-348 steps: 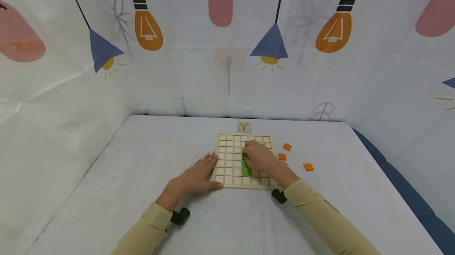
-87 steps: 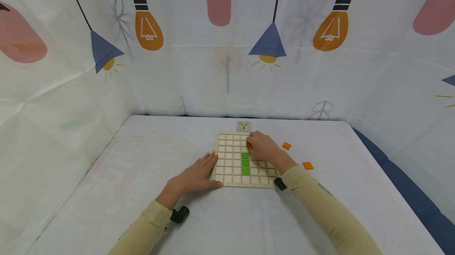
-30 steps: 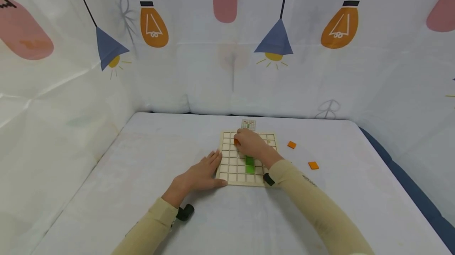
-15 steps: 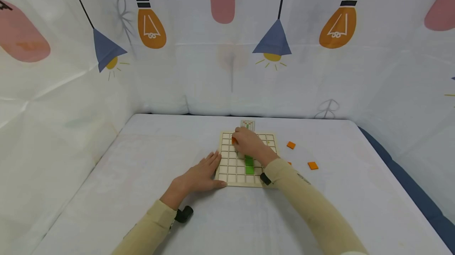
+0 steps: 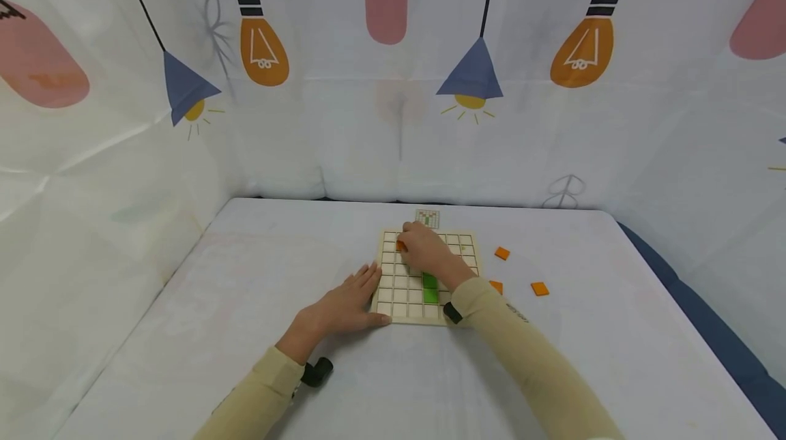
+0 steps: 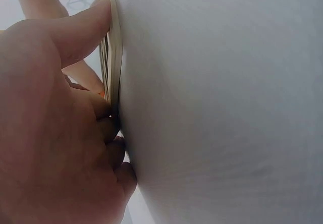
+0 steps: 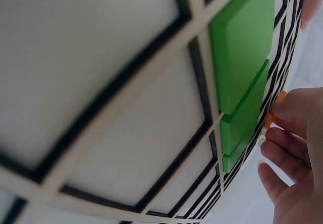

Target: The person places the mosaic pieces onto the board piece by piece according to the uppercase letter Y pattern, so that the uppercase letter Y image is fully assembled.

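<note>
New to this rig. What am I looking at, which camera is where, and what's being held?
No machine here: a person works bare-handed, wearing three cameras. The wide picture comes from the head, looking forward and down. The two close-ups come from the wrists, each facing that hand's work; the black gadgets at the wrists are probably those cameras.

On the white table lies a pale grid board. Three green tiles sit in a column on it. A small patterned card lies beyond its far edge, and three loose orange tiles lie to its right.

The left hand rests against the board's left edge. The right hand has another orange tile in its grip, at the far-left part of the board; whether it's seated in a square, I can't tell.
</note>
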Tool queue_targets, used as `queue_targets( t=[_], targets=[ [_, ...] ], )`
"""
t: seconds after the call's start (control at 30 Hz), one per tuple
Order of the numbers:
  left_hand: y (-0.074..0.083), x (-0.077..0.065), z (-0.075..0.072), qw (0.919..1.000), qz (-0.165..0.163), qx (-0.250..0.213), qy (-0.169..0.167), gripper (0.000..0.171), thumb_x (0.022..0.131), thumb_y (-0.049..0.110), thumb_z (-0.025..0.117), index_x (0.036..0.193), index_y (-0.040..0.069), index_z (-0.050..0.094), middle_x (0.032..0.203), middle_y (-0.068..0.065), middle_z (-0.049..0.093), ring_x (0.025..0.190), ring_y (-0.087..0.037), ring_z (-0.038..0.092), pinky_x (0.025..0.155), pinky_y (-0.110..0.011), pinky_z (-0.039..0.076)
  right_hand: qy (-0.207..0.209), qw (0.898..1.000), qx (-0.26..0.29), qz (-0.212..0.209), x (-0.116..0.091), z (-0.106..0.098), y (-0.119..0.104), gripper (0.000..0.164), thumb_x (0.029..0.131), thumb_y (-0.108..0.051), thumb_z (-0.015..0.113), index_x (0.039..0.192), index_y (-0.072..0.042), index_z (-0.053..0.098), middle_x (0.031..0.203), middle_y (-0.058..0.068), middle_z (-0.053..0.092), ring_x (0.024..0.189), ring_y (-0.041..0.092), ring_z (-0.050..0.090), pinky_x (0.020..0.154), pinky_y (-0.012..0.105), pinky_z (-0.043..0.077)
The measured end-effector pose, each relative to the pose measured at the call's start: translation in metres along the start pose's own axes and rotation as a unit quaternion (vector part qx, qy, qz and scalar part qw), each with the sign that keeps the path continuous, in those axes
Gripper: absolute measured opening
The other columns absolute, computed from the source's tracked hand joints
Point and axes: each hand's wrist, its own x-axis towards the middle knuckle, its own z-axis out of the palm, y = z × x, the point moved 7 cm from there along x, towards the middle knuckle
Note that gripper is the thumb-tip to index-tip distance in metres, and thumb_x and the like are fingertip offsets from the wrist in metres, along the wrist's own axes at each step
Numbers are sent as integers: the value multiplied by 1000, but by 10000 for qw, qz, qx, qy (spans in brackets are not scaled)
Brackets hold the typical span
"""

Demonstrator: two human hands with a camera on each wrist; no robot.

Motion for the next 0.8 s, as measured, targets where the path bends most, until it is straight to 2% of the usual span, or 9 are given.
queue_targets(
  t=[0.3, 0.8],
  targets=[
    [-1, 0, 1, 10000, -9, 18, 49, 95, 95, 58, 56, 159, 3, 14, 168, -12, 10, 157, -28, 7, 127, -47, 18, -160, 9997, -110, 155, 2, 2, -1, 21, 100, -14, 57, 108, -8, 74, 99, 3, 61, 89, 17, 55, 81, 32, 52],
    [-1, -1, 2, 10000, 1, 44, 9, 95, 95, 59, 55, 160, 4, 13, 168, -11, 9, 157, -28, 6, 127, -47, 18, 37, 9999, 154, -46, -5, -1, -2, 20, 98, -11, 59, 109, -6, 75, 96, 4, 60, 85, 17, 51, 78, 32, 49]
  ],
)
